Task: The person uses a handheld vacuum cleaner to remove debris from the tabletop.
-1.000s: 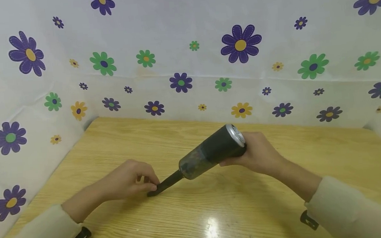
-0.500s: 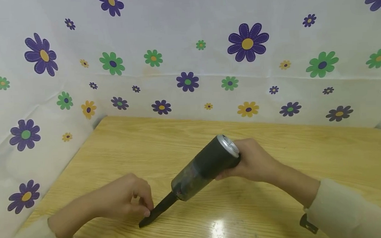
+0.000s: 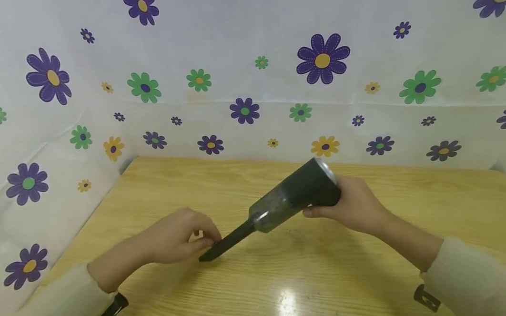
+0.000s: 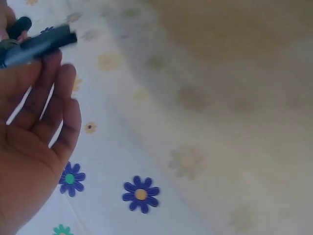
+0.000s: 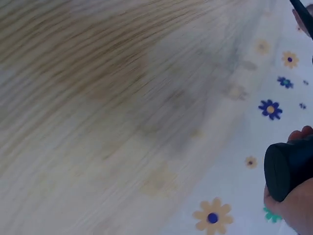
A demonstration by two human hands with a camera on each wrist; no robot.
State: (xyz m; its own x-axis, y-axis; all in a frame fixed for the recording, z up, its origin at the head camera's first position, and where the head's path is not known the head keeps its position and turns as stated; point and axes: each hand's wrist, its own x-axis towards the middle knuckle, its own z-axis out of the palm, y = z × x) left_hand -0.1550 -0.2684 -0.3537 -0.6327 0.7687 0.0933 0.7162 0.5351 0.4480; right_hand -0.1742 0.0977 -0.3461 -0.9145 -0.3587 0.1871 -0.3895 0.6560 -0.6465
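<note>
A handheld vacuum cleaner point(image 3: 299, 186) is tilted over the wooden table, its black body up at the right and a see-through dust cup point(image 3: 270, 209) below it. My right hand point(image 3: 358, 205) grips its handle, whose dark end point(image 5: 279, 171) shows in the right wrist view. A long black crevice nozzle point(image 3: 231, 240) slants down left, its tip close to the tabletop; I cannot tell if it touches. My left hand point(image 3: 180, 236) pinches the nozzle near the tip with thumb and forefinger. In the left wrist view the nozzle end point(image 4: 54, 41) sticks out past the fingers.
The wooden table point(image 3: 173, 186) reaches back to a white cloth point(image 3: 230, 44) printed with flowers, which also hangs along the left side. Small dark specks point(image 3: 312, 310) lie near the table's front by a bright reflection. A dark strap piece hangs at each sleeve.
Both hands and the vacuum cleaner came toward the front left, then went back up and to the right. The holds look the same throughout.
</note>
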